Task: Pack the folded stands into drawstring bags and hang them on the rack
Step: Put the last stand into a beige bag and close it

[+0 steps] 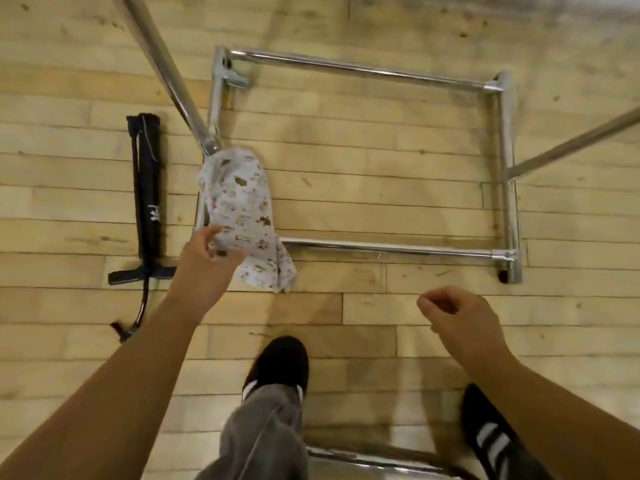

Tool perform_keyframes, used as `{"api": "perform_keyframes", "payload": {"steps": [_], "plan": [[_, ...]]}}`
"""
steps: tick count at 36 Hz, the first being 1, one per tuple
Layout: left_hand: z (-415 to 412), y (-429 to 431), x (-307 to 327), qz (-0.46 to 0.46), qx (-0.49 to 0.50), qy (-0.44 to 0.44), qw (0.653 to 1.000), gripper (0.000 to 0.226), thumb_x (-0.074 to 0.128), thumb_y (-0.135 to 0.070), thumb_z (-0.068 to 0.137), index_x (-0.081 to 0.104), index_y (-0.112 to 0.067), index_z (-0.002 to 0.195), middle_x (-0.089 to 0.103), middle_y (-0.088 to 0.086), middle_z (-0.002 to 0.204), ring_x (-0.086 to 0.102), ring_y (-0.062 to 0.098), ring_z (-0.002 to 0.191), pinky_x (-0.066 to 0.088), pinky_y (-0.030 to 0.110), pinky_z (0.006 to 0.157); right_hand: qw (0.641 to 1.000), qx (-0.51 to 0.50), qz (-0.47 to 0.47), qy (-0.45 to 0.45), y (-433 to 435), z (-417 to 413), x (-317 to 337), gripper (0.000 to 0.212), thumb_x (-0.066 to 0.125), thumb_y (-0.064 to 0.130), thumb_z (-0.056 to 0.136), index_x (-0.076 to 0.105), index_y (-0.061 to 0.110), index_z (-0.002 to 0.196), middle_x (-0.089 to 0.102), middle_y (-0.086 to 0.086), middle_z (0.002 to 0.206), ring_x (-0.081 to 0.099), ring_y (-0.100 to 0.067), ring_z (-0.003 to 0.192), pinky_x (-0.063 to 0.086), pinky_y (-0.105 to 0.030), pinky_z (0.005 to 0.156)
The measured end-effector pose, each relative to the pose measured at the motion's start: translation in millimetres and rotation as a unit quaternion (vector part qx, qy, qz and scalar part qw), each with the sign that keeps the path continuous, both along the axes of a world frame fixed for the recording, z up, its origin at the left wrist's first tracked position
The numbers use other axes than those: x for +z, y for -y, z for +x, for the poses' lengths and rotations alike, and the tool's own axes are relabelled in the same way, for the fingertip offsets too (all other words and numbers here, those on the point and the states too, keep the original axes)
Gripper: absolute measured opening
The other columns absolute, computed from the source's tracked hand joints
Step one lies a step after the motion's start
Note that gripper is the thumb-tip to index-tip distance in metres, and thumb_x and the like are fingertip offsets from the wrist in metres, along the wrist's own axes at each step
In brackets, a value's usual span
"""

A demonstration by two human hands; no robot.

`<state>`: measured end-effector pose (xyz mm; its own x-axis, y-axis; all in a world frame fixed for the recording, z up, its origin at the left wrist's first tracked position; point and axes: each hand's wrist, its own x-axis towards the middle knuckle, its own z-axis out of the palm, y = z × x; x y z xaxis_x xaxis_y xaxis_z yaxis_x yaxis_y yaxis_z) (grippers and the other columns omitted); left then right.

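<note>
**A:** Where's the white drawstring cloth bag with the small brown prints point(242, 216)?

**B:** At about nine o'clock from the middle of the view. It's long and full, and it runs from the foot of the slanted chrome pole down past the left front corner of the chrome tube rack base point(363, 69). Its rounded end points to eleven o'clock and its flared end to five. I cannot tell whether it hangs or rests there.

**A:** And the left hand point(204, 258)?

**B:** It's at the bag's seven o'clock edge, reaching up from the lower left. The fingers are loose and spread, with the tips at the cloth, and they aren't closed round it. It's blurred, so the touch itself is uncertain.

**A:** What about the right hand point(460, 320)?

**B:** It's at four o'clock, well apart from the bag and raised over the pale wooden plank floor point(381, 168). The fingers are curled in and the thumb tip is by the forefinger. Nothing shows inside it.

**A:** Is there another bag?

**B:** Yes, a long narrow black fabric bag point(149, 188) lies flat on the floor farther out at nine o'clock, just outside the rack base. It has a strap and a cord trailing from its near end.

**A:** And below all that?

**B:** There's a black shoe with a white stripe point(280, 362) at six o'clock under a grey trouser leg point(263, 434). A second black striped shoe point(491, 438) is at five.
</note>
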<state>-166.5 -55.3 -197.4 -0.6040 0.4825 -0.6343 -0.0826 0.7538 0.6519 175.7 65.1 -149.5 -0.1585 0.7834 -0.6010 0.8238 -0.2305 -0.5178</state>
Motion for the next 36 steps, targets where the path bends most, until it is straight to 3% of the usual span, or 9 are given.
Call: {"api": "perform_keyframes", "payload": {"steps": [5,11,13,17,21,25,30,33,36], "plan": [[-13,3,-34,-0.044,-0.001,-0.047,0.998,0.094,0.086,-0.043,0.075,0.035,-0.03,0.153,0.047,0.002,0.153,0.051,0.025,0.135,0.046,0.046,0.109,0.999,-0.025,-0.047,-0.005,-11,11,-26,0.005,0.07,0.029,0.097,0.069,0.032,0.101,0.072,0.009,0.097,0.068,-0.009,0.094,0.058,-0.034,0.089],[-20,11,-53,-0.095,-0.001,-0.104,0.99,0.092,0.082,-0.056,0.077,0.035,-0.03,0.152,0.056,0.004,0.146,0.058,0.028,0.128,0.05,0.055,0.105,0.985,-0.135,-0.101,-0.025,-26,-6,-69,0.021,0.073,0.028,0.096,0.071,0.019,0.115,0.073,0.0,0.103,0.072,-0.018,0.096,0.061,-0.032,0.079],[-19,7,-48,-0.088,-0.003,-0.132,0.987,0.089,0.081,-0.06,0.075,0.04,-0.031,0.149,0.055,0.002,0.144,0.06,0.024,0.123,0.053,0.053,0.101,0.976,-0.179,-0.117,-0.036,-30,-17,-84,0.024,0.075,0.026,0.095,0.071,0.017,0.116,0.073,-0.003,0.101,0.072,-0.019,0.093,0.061,-0.032,0.076],[-13,3,-50,-0.06,-0.05,-0.134,0.988,0.071,0.079,-0.025,0.09,0.042,-0.021,0.15,0.047,-0.002,0.145,0.055,0.013,0.118,0.049,0.036,0.101,0.963,-0.239,-0.116,-0.045,-33,-43,-113,0.022,0.078,0.027,0.093,0.072,0.019,0.112,0.073,-0.004,0.095,0.072,-0.022,0.088,0.063,-0.035,0.07],[-11,1,-56,-0.08,-0.069,-0.129,0.986,0.08,0.08,-0.026,0.088,0.036,-0.022,0.155,0.034,0.005,0.154,0.052,0.016,0.119,0.045,0.035,0.104,0.959,-0.27,-0.078,-0.033,-31,-67,-135,0.014,0.079,0.036,0.09,0.071,0.029,0.099,0.074,-0.003,0.09,0.07,-0.019,0.078,0.065,-0.038,0.07],[-15,1,-56,-0.071,-0.057,-0.13,0.987,0.079,0.082,-0.035,0.085,0.04,-0.029,0.151,0.043,0.001,0.15,0.061,0.019,0.121,0.052,0.046,0.105,0.955,-0.296,-0.014,-0.01,-31,-89,-146,0.017,0.082,0.034,0.086,0.066,0.029,0.082,0.069,0.006,0.083,0.07,-0.019,0.084,0.061,-0.036,0.077],[-19,-2,-55,-0.072,-0.024,-0.153,0.985,0.076,0.078,-0.037,0.09,0.038,-0.028,0.154,0.054,-0.007,0.141,0.063,0.015,0.111,0.057,0.046,0.093,0.938,-0.347,-0.002,0.007,-31,-100,-154,0.018,0.077,0.023,0.091,0.074,0.016,0.108,0.072,-0.001,0.099,0.057,-0.007,0.071,0.035,-0.014,0.053],[-21,-6,-53,-0.073,0.002,-0.152,0.986,0.071,0.077,-0.038,0.091,0.041,-0.03,0.152,0.06,-0.011,0.13,0.065,0.014,0.108,0.059,0.051,0.09,0.941,-0.337,-0.01,0.012,-30,-101,-159,0.016,0.07,0.021,0.095,0.074,0.015,0.11,0.072,-0.003,0.101,0.052,-0.001,0.066,0.036,-0.017,0.052],[-22,-12,-52,-0.075,0.015,-0.132,0.988,0.064,0.075,-0.035,0.093,0.044,-0.031,0.149,0.063,-0.011,0.116,0.065,0.013,0.104,0.059,0.044,0.08,0.952,-0.306,-0.012,0.022,-29,-101,-161,0.016,0.065,0.022,0.098,0.073,0.014,0.109,0.072,-0.005,0.102,0.052,-0.003,0.066,0.037,-0.019,0.052]]}}
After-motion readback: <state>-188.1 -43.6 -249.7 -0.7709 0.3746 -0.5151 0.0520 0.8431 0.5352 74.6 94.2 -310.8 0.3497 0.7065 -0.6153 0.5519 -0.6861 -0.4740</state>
